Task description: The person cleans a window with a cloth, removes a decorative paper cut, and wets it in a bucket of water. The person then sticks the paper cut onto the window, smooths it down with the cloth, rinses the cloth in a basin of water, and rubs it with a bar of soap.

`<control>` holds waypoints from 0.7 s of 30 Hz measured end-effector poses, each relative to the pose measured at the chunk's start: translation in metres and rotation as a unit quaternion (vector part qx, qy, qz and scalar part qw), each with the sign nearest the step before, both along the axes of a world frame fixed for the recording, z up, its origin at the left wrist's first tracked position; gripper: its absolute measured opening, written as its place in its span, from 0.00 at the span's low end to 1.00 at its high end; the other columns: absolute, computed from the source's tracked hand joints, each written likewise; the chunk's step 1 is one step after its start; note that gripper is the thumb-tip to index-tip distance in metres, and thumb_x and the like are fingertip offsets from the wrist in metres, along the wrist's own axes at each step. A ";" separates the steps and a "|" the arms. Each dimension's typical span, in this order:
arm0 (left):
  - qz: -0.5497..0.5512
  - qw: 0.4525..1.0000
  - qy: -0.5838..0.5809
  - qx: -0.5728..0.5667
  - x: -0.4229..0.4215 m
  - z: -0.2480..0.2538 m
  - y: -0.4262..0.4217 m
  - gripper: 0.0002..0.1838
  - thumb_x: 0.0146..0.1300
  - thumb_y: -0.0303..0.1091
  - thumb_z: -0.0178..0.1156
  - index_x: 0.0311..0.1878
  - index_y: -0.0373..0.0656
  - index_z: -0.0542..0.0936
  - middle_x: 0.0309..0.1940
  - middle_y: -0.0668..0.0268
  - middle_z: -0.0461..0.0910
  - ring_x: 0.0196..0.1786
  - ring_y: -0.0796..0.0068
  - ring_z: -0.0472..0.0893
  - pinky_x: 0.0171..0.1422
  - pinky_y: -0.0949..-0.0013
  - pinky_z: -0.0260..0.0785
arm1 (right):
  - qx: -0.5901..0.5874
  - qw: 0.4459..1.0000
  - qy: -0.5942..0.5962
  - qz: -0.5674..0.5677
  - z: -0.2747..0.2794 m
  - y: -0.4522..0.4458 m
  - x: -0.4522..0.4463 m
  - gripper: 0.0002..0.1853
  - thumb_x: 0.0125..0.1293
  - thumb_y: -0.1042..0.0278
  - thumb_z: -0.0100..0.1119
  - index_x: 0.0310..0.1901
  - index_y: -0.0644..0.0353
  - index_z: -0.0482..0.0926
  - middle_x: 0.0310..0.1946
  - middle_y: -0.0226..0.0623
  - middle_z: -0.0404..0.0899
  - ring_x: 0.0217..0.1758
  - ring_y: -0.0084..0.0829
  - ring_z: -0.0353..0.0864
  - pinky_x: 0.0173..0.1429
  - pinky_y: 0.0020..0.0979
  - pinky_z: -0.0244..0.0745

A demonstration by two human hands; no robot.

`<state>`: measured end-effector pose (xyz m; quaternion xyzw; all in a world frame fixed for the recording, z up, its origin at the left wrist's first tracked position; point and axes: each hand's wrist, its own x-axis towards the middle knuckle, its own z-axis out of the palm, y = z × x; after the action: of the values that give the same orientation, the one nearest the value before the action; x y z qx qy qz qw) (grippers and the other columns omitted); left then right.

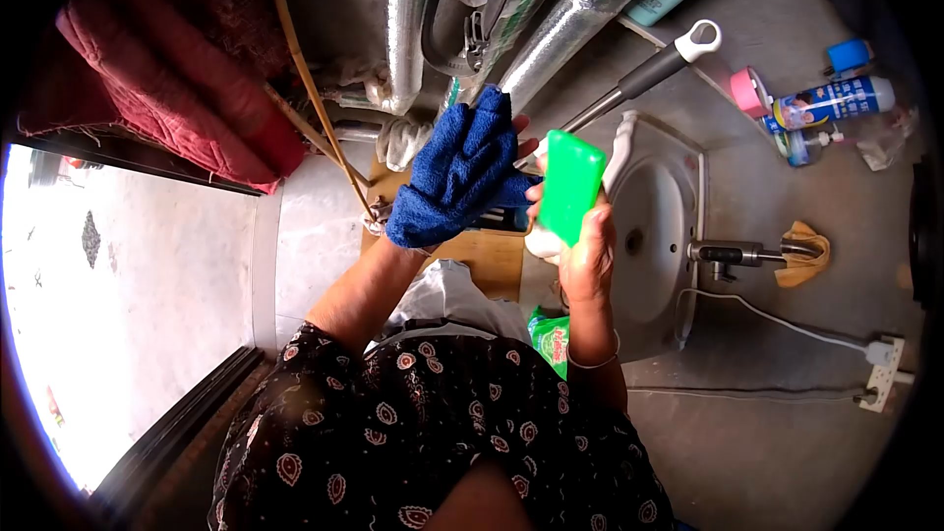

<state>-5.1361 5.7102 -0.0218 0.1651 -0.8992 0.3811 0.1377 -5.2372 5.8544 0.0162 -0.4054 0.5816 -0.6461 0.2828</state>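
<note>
A dark blue terry towel [457, 172] covers my left hand [523, 130], folded over it down to the wrist; a few fingertips show past its right edge. Most of that hand is hidden beneath the towel. My right hand [588, 251] grips a bright green, flat rectangular block [572, 187] by its sides, held upright just right of the towel. Its kind is not clear from here. Behind the hands lies a brush-like tool with a grey and white handle [654, 69], its far end hidden.
To the right is a grey sink basin [654, 280] with a tap [728, 254] and yellow cloth [803, 256]. Farther right are bottles [836, 103] and a power strip [885, 374]. Silver-wrapped pipes [590, 15] run behind; a red quilted cloth [167, 69] hangs left. A green packet [551, 342] is below my right hand.
</note>
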 end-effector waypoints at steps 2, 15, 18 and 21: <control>-0.077 0.976 0.094 0.180 -0.006 0.005 -0.002 0.29 0.75 0.48 0.38 0.74 0.45 0.55 0.73 0.63 0.56 0.76 0.64 0.53 0.79 0.60 0.42 | 0.038 0.979 0.173 -0.097 0.015 -0.003 0.006 0.34 0.74 0.44 0.40 0.68 0.68 0.61 0.59 0.44 0.72 0.52 0.30 0.75 0.57 0.32 0.70; -0.292 -0.106 0.326 0.893 -0.046 -0.029 0.010 0.36 0.70 0.50 0.47 0.75 0.43 0.53 0.73 0.58 0.57 0.74 0.63 0.56 0.73 0.60 0.57 | 0.056 0.835 0.539 -0.096 -0.017 -0.042 0.028 0.37 0.53 0.62 0.68 0.67 0.48 0.67 0.61 0.40 0.67 0.54 0.44 0.64 0.60 0.45 0.59; -0.323 -0.216 0.308 0.868 -0.041 -0.018 0.009 0.34 0.72 0.49 0.45 0.75 0.44 0.52 0.73 0.58 0.56 0.74 0.63 0.57 0.74 0.60 0.57 | 0.079 0.837 0.537 -0.070 -0.008 -0.046 0.027 0.36 0.54 0.68 0.66 0.67 0.49 0.68 0.61 0.38 0.68 0.53 0.45 0.63 0.63 0.44 0.59; -0.246 0.427 0.333 0.804 -0.035 -0.010 0.015 0.29 0.71 0.26 0.49 0.73 0.43 0.55 0.67 0.61 0.65 0.69 0.69 0.65 0.75 0.65 0.54 | 0.106 0.812 0.552 -0.158 -0.002 -0.065 -0.023 0.34 0.58 0.64 0.64 0.68 0.49 0.67 0.62 0.37 0.67 0.55 0.43 0.64 0.58 0.43 0.61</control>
<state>-5.1709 5.7257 -0.0315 0.0869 -0.6850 -0.6489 0.3196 -5.2601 5.7891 0.0138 -0.5640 0.7608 -0.2838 -0.1504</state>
